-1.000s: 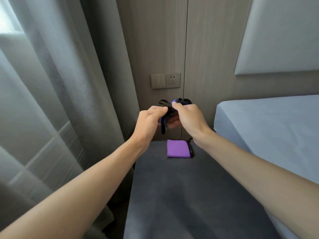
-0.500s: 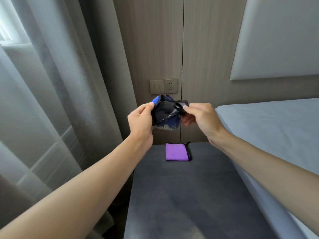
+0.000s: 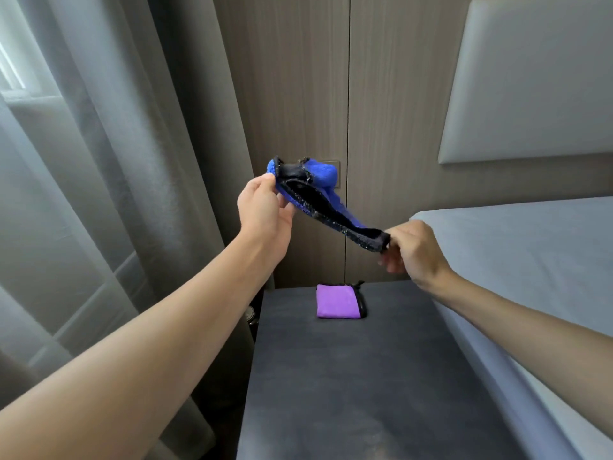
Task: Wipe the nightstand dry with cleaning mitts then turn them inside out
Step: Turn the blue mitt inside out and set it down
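Blue mitt [image 3: 308,190] with black lining hangs stretched in air, its edges pinched by left hand [image 3: 263,210] and right hand [image 3: 411,250]. Below them, purple mitt [image 3: 339,301] lies on the otherwise bare grey worktop [image 3: 365,376].

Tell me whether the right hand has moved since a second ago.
Yes. The right hand has swung right and down, away from the wall socket toward the bed, stretching the blue mitt out from the left hand.
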The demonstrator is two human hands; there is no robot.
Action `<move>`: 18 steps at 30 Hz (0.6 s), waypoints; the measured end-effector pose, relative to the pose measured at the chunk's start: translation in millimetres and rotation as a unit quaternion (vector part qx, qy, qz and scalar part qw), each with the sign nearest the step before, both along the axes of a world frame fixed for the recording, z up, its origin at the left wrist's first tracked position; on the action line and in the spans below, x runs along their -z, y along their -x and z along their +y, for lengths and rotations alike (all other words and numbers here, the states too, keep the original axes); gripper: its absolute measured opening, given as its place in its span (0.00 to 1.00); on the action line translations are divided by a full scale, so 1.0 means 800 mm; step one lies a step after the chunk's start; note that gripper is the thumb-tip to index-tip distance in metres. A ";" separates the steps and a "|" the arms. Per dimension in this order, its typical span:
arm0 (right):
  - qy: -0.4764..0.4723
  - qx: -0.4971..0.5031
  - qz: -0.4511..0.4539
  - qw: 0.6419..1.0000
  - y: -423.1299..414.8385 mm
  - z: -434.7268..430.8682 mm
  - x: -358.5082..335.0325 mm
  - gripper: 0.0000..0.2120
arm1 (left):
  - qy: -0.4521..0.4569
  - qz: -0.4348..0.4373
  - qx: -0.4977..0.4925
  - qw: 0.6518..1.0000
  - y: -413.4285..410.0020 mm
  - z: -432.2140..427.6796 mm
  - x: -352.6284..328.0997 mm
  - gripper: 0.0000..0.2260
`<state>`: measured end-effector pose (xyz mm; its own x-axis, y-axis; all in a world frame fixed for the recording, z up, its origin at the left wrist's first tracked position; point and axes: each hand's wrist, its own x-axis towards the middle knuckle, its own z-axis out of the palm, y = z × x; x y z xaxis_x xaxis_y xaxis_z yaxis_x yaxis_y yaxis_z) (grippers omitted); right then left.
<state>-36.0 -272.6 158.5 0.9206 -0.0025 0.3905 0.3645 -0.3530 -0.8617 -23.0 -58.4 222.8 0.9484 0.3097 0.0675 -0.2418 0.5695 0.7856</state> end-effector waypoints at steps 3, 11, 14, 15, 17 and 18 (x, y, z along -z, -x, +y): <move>0.036 0.089 0.000 0.995 -0.007 0.006 -0.014 0.17 | -0.067 -0.013 0.013 0.998 0.003 -0.010 -0.001 0.07; 0.130 0.026 -0.178 0.975 -0.008 0.072 -0.044 0.15 | -0.059 -0.015 0.056 0.997 0.007 -0.029 0.006 0.08; 0.101 0.057 -0.136 0.984 -0.016 0.078 -0.041 0.23 | -0.084 -0.022 0.055 0.995 0.007 -0.022 0.009 0.09; 0.120 0.069 -0.112 0.984 -0.017 0.079 -0.042 0.28 | -0.100 -0.022 0.052 0.993 0.006 -0.018 0.010 0.09; 0.148 0.083 -0.031 0.985 -0.023 0.079 -0.043 0.36 | -0.120 -0.021 0.058 0.991 0.005 -0.009 0.011 0.09; 0.144 0.080 0.007 0.986 -0.025 0.078 -0.044 0.35 | -0.124 -0.022 0.066 0.990 0.004 -0.005 0.011 0.10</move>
